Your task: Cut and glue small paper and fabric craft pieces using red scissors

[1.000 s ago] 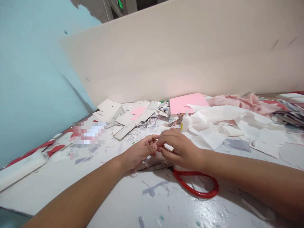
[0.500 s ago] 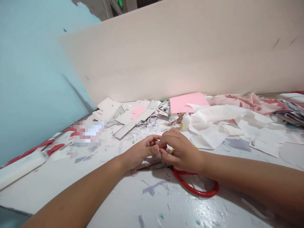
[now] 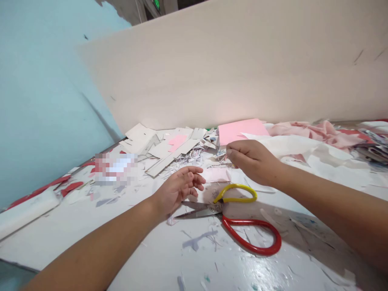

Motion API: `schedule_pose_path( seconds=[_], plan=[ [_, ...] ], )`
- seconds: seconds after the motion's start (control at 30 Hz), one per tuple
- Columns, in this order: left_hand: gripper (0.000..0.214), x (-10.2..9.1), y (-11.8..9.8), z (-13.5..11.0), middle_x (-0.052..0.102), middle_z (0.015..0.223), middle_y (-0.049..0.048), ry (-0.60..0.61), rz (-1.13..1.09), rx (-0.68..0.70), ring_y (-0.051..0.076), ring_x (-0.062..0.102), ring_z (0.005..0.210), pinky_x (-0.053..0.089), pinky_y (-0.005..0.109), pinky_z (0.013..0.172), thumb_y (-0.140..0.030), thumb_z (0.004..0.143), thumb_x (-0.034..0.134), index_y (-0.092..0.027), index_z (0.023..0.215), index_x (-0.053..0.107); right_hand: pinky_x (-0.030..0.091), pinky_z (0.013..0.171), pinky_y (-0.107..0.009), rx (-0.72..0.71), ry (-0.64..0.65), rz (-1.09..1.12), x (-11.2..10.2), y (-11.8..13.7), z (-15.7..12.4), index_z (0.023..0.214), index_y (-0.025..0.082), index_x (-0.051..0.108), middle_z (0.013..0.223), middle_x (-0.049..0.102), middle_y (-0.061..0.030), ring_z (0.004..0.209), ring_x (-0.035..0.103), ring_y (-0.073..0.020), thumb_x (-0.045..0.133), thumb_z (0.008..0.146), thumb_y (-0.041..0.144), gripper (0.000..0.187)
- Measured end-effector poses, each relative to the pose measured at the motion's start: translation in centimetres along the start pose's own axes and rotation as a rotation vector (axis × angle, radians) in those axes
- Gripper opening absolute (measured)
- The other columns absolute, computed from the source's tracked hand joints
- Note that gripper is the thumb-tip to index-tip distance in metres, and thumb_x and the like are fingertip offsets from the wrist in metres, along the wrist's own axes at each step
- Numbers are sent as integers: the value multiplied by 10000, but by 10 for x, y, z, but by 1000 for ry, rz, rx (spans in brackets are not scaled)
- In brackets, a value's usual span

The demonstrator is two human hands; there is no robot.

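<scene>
My left hand [image 3: 182, 188] hovers over the table with its fingers loosely bent and apart, holding nothing. Just right of its fingertips lies a small pale pink folded piece [image 3: 216, 175]. My right hand [image 3: 253, 159] is closed where the small white glue bottle stood. The bottle is almost wholly hidden behind the fist, with only a yellowish sliver showing below the fingers. Between and below the hands, scissors [image 3: 214, 208] with one yellow and one red handle lie on the table. Their blades are partly spread and point left, near the left wrist.
Grey-white cardboard strips [image 3: 171, 157], paper shreds and a pink sheet [image 3: 241, 129] lie along the back board [image 3: 212, 72]. White sheet material [image 3: 321, 153] and pink cloth [image 3: 324, 133] spread at right. A white roll [image 3: 30, 214] lies at far left by the blue wall.
My hands were together over the scissors and have parted. The right hand has moved up and right to the glue bottle and closed there. The left has opened; the pale pink piece now shows.
</scene>
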State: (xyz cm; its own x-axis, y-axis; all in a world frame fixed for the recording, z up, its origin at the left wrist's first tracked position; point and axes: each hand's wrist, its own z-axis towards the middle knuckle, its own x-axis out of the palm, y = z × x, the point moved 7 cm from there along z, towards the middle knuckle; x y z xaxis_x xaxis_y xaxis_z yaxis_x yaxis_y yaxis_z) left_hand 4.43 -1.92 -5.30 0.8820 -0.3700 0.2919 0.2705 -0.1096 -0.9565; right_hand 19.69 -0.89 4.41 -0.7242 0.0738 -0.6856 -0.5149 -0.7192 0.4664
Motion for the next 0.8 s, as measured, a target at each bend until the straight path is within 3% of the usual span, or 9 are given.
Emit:
schedule_pose_path(
  seconds=[0.13, 0.23, 0.37, 0.43, 0.53, 0.57, 0.63, 0.7, 0.8],
  plan=[
    [264, -9, -4, 1, 576, 783, 48, -78, 14, 41, 137, 538, 693, 402, 231, 554, -347, 754, 577, -155, 935, 576, 293, 392, -216, -4, 172, -119, -3, -5, 3, 497, 195, 456, 485, 446, 36, 449, 402, -88, 494, 719, 152, 229],
    [246, -11, -2, 2, 572, 775, 48, -82, 47, 20, 127, 530, 682, 393, 224, 545, -339, 757, 576, -149, 913, 576, 393, 479, -234, -17, 209, -129, -20, -3, 4, 639, 209, 611, 674, 615, 5, 593, 539, -126, 569, 685, 149, 87],
    [239, -9, 2, 3, 565, 767, 46, -65, 74, -3, 120, 517, 667, 390, 224, 544, -339, 752, 579, -146, 892, 573, 358, 452, -226, 37, 281, -228, -46, -16, -3, 719, 225, 654, 754, 655, -2, 546, 549, -94, 610, 719, 229, 45],
    [223, -8, 3, 3, 565, 761, 42, -69, 87, -15, 113, 507, 650, 393, 227, 549, -332, 751, 579, -152, 881, 572, 273, 384, -203, 56, 411, -320, -44, -34, -13, 624, 216, 646, 595, 624, 18, 409, 488, -56, 677, 670, 245, 63],
    [196, -8, 3, 2, 569, 752, 37, -91, 126, -39, 105, 500, 633, 394, 225, 554, -321, 753, 575, -158, 862, 575, 201, 325, -201, 135, 573, -456, -30, -69, -31, 484, 197, 595, 404, 536, 28, 276, 370, -37, 698, 667, 356, 263],
    [185, -8, 3, 1, 571, 747, 35, -95, 142, -50, 103, 501, 632, 395, 222, 558, -311, 752, 577, -159, 857, 577, 205, 315, -208, 153, 583, -515, -24, -78, -36, 440, 194, 582, 365, 516, 20, 257, 366, -49, 661, 706, 337, 313],
    [164, -7, 4, 2, 577, 742, 31, -98, 179, -64, 98, 506, 632, 399, 217, 568, -286, 747, 581, -161, 853, 582, 276, 346, -228, 134, 389, -626, -23, -83, -36, 646, 219, 675, 550, 642, -23, 373, 496, -118, 634, 695, 189, 70],
    [151, -6, 4, 2, 583, 736, 27, -93, 206, -66, 96, 514, 627, 403, 215, 572, -268, 742, 582, -163, 852, 585, 356, 424, -255, 81, 263, -677, -15, -76, -36, 849, 220, 679, 774, 691, -58, 574, 595, -183, 540, 696, 80, 250],
    [138, -8, 5, 4, 589, 728, 26, -101, 221, -66, 96, 530, 623, 397, 210, 565, -252, 739, 575, -162, 845, 584, 443, 609, -295, -21, 287, -563, 9, -62, -34, 1025, 219, 630, 924, 668, -61, 779, 608, -208, 466, 725, 79, 370]
  ],
)
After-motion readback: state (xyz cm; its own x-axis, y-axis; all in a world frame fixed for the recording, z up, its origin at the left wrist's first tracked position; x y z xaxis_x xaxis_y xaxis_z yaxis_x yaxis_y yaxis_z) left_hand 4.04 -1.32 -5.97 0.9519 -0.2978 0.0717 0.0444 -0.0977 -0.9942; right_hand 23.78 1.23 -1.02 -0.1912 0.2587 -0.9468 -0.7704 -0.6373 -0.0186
